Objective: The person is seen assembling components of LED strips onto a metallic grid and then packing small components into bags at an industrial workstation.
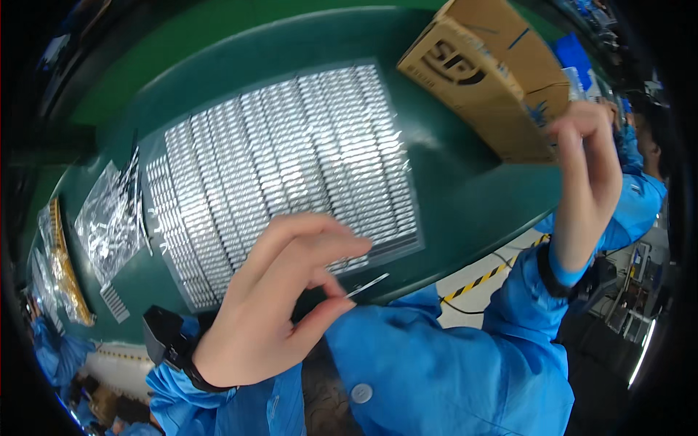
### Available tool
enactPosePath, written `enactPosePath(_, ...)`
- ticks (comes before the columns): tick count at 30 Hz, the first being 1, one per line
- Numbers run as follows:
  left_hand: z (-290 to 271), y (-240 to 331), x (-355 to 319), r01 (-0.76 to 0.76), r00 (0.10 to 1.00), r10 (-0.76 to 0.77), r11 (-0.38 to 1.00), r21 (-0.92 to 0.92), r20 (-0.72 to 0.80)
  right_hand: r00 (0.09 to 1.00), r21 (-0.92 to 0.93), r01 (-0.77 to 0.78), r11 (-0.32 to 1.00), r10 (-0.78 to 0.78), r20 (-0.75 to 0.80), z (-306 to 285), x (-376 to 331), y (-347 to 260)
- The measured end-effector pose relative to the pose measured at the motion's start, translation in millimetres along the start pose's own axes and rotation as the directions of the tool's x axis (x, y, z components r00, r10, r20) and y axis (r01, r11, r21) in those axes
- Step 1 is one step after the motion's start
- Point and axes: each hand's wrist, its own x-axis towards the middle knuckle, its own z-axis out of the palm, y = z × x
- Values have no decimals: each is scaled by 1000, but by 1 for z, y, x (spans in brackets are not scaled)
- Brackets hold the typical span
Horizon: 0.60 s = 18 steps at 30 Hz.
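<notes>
My left hand (280, 305) hovers low in the middle, over the near edge of a large grey tray (156, 156) filled with rows of small silvery parts (291, 152). Its thumb and forefinger pinch a thin silvery sliver (369, 283). A black band sits on that wrist. My right hand (589, 171) is raised at the right, beside a cardboard box (480, 80). Its fingers are bent together and nothing shows in them. Both sleeves are blue.
The tray lies on a dark green table (472, 196). Clear plastic bags of small parts (109, 221) lie at the table's left end, with a yellowish strip (65, 269) beyond them. Another person in blue (640, 196) works at the right. Yellow-black floor tape (487, 276) runs below the table edge.
</notes>
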Motion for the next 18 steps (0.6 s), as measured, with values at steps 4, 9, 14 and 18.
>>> enactPosePath(4, -3, 2, 8, 37, 998, -40, 997, 72, 45, 897, 214, 39, 976, -128, 423, 34, -36, -16)
enactPosePath(9, -3, 1, 14, 73, 990, -87, 989, 126, 108, 834, 337, -75, 939, -127, 537, 56, -59, -27)
enactPosePath(14, -2, -2, 15, 70, 989, -89, 985, 156, 118, 856, 352, -36, 935, -153, 494, 64, -67, -28)
enactPosePath(18, 0, -9, 16, 52, 988, -72, 988, 142, 137, 858, 369, -35, 929, -161, 488, 67, -73, -26)
